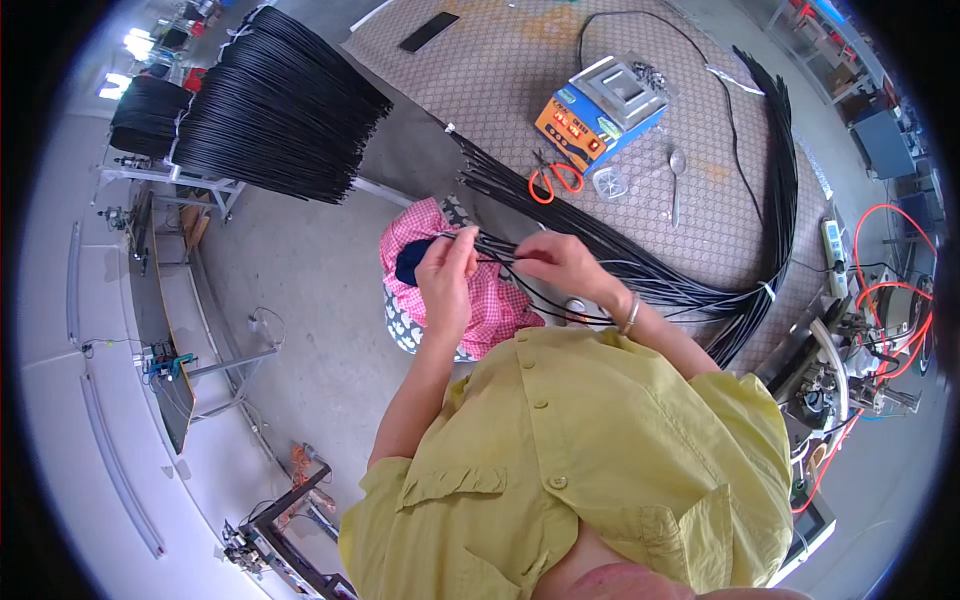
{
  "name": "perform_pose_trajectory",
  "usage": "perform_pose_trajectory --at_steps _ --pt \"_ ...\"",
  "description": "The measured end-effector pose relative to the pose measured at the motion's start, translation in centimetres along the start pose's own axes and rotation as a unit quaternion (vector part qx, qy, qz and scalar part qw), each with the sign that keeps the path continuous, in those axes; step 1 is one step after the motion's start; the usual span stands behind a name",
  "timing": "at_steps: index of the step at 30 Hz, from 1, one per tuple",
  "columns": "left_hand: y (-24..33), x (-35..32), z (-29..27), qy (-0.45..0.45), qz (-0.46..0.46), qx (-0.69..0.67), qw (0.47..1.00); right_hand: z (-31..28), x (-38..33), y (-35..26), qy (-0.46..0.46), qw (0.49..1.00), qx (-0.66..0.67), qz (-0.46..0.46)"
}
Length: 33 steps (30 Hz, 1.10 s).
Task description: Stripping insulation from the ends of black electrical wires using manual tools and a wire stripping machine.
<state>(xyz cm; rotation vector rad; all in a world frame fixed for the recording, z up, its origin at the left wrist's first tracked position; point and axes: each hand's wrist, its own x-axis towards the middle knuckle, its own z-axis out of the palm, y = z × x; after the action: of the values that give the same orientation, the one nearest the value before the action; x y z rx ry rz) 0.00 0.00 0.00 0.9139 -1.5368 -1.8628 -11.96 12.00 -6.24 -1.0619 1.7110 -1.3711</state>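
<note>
Patterned tabletop (490, 95) lies beyond your grip; your left hand (446, 270) pinches black cables (497, 246) spanning toward your right hand (567, 266), whose closure I can't tell. Likely light, springy: hold near their ends.

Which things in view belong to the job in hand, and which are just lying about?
In the job, it seems:
left hand, pinching black cables
right hand, at the same cables
cable bundle on the table

Lying about, apparently:
dark phone-like slab
spoon
blue-and-orange box
orange-handled scissors
</note>
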Motion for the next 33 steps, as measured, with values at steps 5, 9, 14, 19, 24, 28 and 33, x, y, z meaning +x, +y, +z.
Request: perform_pose_trajectory --at_steps 5,9,14,19,24,28,33 --pt "1.9 -0.6 -0.1 0.042 0.063 -0.011 0.997 1.5 0.9 -3.2 0.089 0.984 -0.037 -0.152" --pt "1.6 -0.5 -1.2 0.03 0.047 0.043 0.997 1.5 0.7 -2.7 0.089 0.983 -0.048 -0.154" --pt "2.1 -0.8 -2.2 0.036 0.019 0.022 0.999 1.6 0.7 -2.2 0.107 0.974 -0.058 -0.189" --pt "3.5 -0.6 -4.0 -0.059 -0.028 -0.113 0.991 1.2 0.4 -0.9 0.039 0.992 0.08 -0.091" --pt "3.6 -0.6 -4.2 -0.143 -0.122 -0.147 0.971 1.0 0.5 -0.9 -0.009 0.991 0.085 -0.101" --pt "3.2 -0.5 -4.1 -0.192 -0.133 -0.168 0.958 0.9 0.1 -1.2 -0.054 0.988 0.143 -0.026" --pt "2.5 -0.2 -4.3 -0.226 -0.11 -0.228 0.941 0.3 0.1 -0.9 -0.144 0.951 0.258 0.088"
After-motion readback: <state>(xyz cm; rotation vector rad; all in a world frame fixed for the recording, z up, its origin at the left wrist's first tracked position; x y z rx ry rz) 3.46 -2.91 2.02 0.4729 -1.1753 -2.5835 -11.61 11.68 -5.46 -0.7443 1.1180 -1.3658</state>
